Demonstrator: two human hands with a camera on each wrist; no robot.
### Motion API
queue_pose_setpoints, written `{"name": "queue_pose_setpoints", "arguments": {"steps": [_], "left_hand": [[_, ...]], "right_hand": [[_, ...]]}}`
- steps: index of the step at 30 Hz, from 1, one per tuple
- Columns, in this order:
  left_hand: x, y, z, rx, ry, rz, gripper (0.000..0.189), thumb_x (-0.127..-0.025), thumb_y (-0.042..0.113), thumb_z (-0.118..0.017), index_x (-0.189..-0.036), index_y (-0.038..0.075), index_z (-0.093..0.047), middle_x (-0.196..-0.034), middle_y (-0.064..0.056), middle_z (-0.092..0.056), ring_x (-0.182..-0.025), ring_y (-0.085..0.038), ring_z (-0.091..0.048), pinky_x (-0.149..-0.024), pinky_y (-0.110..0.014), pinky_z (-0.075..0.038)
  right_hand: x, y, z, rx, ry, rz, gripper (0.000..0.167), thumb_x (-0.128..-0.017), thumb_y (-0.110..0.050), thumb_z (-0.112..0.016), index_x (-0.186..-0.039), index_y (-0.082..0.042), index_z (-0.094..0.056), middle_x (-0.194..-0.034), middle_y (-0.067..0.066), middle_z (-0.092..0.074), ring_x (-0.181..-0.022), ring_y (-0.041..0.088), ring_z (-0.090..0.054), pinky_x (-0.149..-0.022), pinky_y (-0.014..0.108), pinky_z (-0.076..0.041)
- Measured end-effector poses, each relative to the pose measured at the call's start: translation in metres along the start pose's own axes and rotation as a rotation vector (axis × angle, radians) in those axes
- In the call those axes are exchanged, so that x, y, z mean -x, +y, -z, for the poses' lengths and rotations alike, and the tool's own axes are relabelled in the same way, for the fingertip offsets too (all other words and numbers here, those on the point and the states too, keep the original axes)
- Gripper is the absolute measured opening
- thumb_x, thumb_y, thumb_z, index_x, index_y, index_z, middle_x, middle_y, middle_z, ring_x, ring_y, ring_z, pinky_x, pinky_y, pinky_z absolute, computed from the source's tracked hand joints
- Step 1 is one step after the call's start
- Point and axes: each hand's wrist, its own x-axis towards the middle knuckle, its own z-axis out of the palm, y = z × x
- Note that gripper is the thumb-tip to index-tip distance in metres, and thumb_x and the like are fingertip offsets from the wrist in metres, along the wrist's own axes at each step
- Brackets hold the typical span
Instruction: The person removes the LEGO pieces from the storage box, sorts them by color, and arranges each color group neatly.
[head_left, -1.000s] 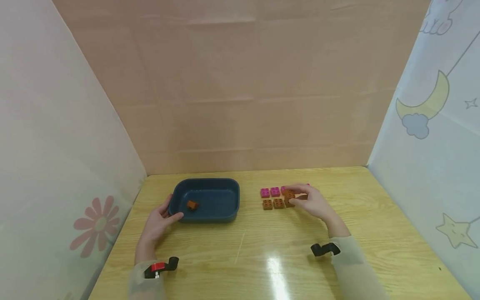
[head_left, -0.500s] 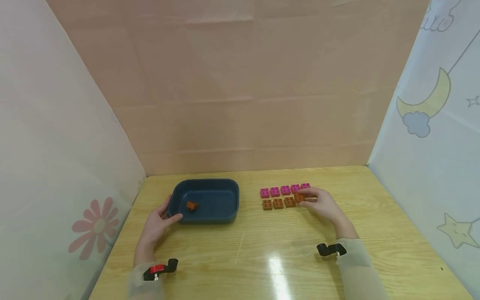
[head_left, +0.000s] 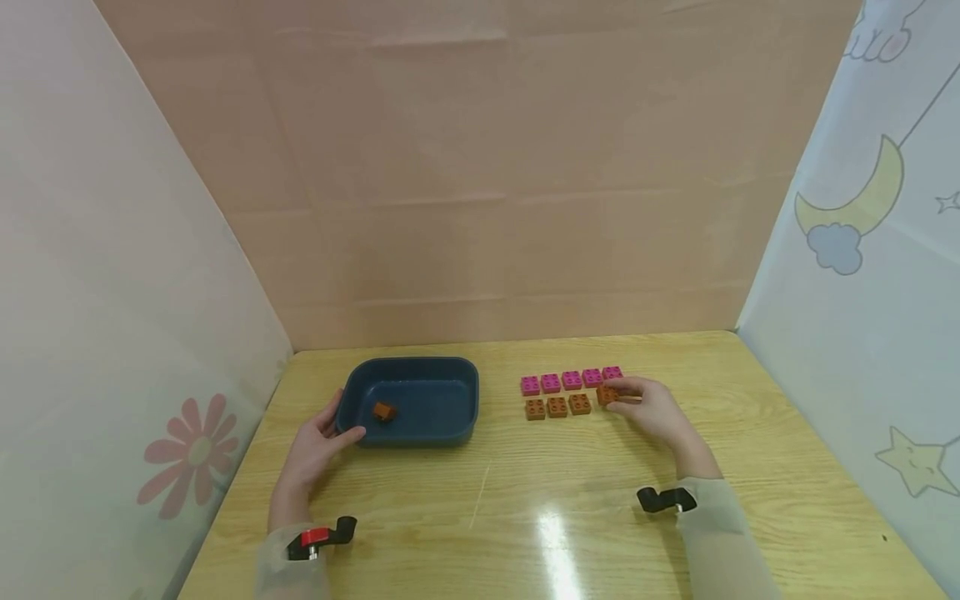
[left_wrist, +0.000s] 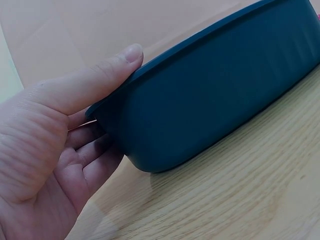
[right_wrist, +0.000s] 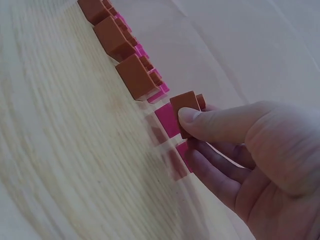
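In the head view, my left hand [head_left: 318, 446] holds the left end of a dark blue tray [head_left: 474, 408]. Its thumb lies on the rim, and its other fingers sit against the outer wall in the left wrist view. One orange-brown toy building brick [head_left: 384, 411] lies inside the tray, toward its left end. My right hand [right_wrist: 235, 150] pinches another orange-brown building brick [right_wrist: 185, 107] between thumb and fingers, just above the table. Three orange-brown bricks [head_left: 557, 407] line up to its left. Behind them runs a row of several pink bricks [head_left: 572, 380].
Both rows stand on a light wooden table [head_left: 420, 517], right of the tray. A brown paper backdrop [head_left: 480, 192] rises at the table's far edge. Printed white panels close in the left and right sides. Each wrist wears a small black camera mount [head_left: 666, 500].
My right hand has moved right along the front row with the brick in its fingers, uncovering the third orange-brown brick and the pink row. The left hand and tray stay in place.
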Motion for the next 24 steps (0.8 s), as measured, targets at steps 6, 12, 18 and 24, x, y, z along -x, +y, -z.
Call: {"name": "queue_pose_setpoints", "arguments": {"steps": [6, 12, 18, 24], "left_hand": [[0.000, -0.002, 0.001, 0.008, -0.006, 0.005, 0.094, -0.098, 0.019, -0.082, -0.171, 0.008, -0.023, -0.177, -0.012, -0.019, -0.157, -0.038, -0.030, -0.100, -0.006, -0.040], [-0.001, -0.004, 0.001, 0.014, -0.014, 0.003, 0.095, -0.098, 0.018, -0.082, -0.171, 0.008, -0.022, -0.177, -0.012, -0.019, -0.157, -0.038, -0.030, -0.101, -0.006, -0.041], [0.000, -0.002, 0.000, 0.044, -0.008, -0.004, 0.093, -0.098, 0.015, -0.081, -0.171, 0.008, -0.023, -0.177, -0.011, -0.019, -0.157, -0.037, -0.030, -0.100, -0.006, -0.041], [0.000, -0.001, 0.000, 0.037, -0.003, 0.006, 0.092, -0.099, 0.017, -0.081, -0.171, 0.009, -0.024, -0.176, -0.011, -0.020, -0.157, -0.038, -0.031, -0.098, -0.005, -0.042]], "right_hand": [[-0.003, 0.006, -0.005, 0.027, -0.006, 0.017, 0.044, -0.103, -0.009, -0.072, -0.146, -0.003, -0.065, -0.149, 0.026, -0.059, -0.130, 0.048, -0.061, -0.107, 0.060, -0.052], [-0.004, 0.007, -0.009, 0.044, -0.002, 0.038, 0.043, -0.102, -0.007, -0.073, -0.144, -0.002, -0.066, -0.148, 0.027, -0.059, -0.131, 0.048, -0.060, -0.109, 0.063, -0.049], [-0.006, 0.007, -0.013, 0.069, 0.000, 0.050, 0.043, -0.102, -0.007, -0.073, -0.143, -0.001, -0.066, -0.146, 0.028, -0.059, -0.128, 0.047, -0.062, -0.108, 0.062, -0.050], [-0.006, 0.006, -0.015, 0.084, 0.006, 0.050, 0.042, -0.101, -0.005, -0.073, -0.143, -0.002, -0.067, -0.145, 0.027, -0.060, -0.126, 0.046, -0.064, -0.106, 0.061, -0.052]]}}
